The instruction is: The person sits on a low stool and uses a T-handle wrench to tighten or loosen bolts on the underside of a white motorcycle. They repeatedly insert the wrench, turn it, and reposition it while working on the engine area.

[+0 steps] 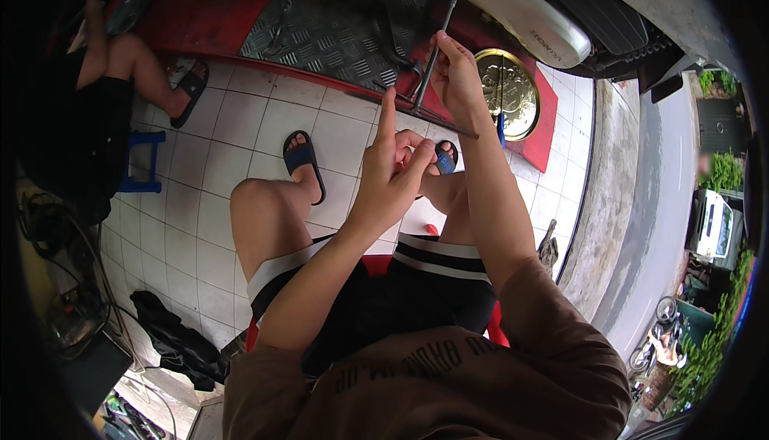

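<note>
Gold on the round pan (522, 97), upper right, and silver-grey on the rod (448, 20), top centre! Below, the black shorts (360, 304) carry white bands, while blue marks the stool (157, 160) at left.

this looks like a motorbike workshop, open to the road (641, 200). a motorbike (553, 20) stands at a red platform (216, 16) with a ridged metal top; a round gold tray (525, 104) sits at the platform's right corner.

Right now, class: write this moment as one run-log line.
left hand: index finger extended; right hand: pinching metal rod; right of rod: round gold-coloured tray
</note>
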`<state>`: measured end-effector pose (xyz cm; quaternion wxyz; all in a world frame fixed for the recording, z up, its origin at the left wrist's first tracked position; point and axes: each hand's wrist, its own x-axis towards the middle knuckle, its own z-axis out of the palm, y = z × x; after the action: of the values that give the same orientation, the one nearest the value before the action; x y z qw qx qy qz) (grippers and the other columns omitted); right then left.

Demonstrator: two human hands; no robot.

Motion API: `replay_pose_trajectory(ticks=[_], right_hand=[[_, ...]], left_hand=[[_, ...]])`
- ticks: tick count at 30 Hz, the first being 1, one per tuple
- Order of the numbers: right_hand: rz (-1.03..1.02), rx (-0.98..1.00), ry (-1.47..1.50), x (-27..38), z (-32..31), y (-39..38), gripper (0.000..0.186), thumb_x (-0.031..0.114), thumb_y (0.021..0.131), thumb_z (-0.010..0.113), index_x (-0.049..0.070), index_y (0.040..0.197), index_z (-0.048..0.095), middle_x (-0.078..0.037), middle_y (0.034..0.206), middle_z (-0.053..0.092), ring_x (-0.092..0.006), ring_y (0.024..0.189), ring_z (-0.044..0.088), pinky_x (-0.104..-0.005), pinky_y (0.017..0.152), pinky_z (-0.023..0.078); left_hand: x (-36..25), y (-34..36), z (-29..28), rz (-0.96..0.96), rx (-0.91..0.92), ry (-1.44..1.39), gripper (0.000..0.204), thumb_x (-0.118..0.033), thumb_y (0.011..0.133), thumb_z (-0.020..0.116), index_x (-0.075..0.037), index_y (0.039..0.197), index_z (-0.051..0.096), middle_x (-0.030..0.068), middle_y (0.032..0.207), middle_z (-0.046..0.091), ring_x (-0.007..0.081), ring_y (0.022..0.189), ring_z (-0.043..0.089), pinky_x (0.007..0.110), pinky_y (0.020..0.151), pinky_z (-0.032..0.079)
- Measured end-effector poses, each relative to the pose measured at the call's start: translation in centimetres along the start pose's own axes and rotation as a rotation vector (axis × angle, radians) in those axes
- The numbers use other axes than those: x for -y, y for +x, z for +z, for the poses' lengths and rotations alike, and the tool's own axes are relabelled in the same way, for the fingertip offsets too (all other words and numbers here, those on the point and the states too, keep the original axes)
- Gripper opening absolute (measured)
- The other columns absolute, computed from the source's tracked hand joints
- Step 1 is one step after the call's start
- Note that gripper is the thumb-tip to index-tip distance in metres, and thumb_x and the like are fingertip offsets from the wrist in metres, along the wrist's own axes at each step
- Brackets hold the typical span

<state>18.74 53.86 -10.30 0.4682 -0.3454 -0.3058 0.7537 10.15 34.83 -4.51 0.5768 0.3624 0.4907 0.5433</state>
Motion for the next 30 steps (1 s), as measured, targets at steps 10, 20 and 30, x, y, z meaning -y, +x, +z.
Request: replay_pose_trajectory(ticks=[10, 20, 30], right_hand=[[0.033, 0.118, 0.047, 0.1, -1.1, 0.8, 0.018, 0.018, 0.094, 0.063, 0.007, 0.081, 0.056, 0.007, 0.059, 0.039, -0.0031, 0.047, 0.028, -0.0205, 0.045, 0.021], [0.062, 0.186, 0.070, 0.0, -0.9, 0.7, 0.016, 0.016, 0.095, 0.060, 0.007, 0.083, 0.057, 0.007, 0.060, 0.039, -0.0031, 0.049, 0.029, -0.0216, 0.046, 0.023], [0.057, 0.189, 0.033, 0.2, -0.4, 0.6, 0.012, 0.013, 0.097, 0.057, 0.002, 0.092, 0.058, 0.003, 0.064, 0.046, -0.0039, 0.051, 0.031, -0.0210, 0.048, 0.024]], left_hand=[[1.0, 0.0, 0.0, 0.179, 0.240, 0.114, 0.069, -0.008, 0.096, 0.054, -0.003, 0.152, 0.016, 0.0049, 0.087, 0.062, 0.0050, 0.075, 0.057, 0.019, 0.065, 0.043], [1.7, 0.3, -0.5, -0.052, 0.161, 0.040, 0.064, -0.008, 0.095, 0.056, -0.003, 0.150, 0.025, 0.0045, 0.083, 0.062, 0.0027, 0.068, 0.050, 0.017, 0.060, 0.037], [1.2, 0.4, -0.7, -0.094, -0.035, 0.121, 0.073, -0.012, 0.094, 0.057, 0.002, 0.151, 0.013, 0.0050, 0.080, 0.065, 0.0049, 0.063, 0.056, 0.019, 0.057, 0.041]])
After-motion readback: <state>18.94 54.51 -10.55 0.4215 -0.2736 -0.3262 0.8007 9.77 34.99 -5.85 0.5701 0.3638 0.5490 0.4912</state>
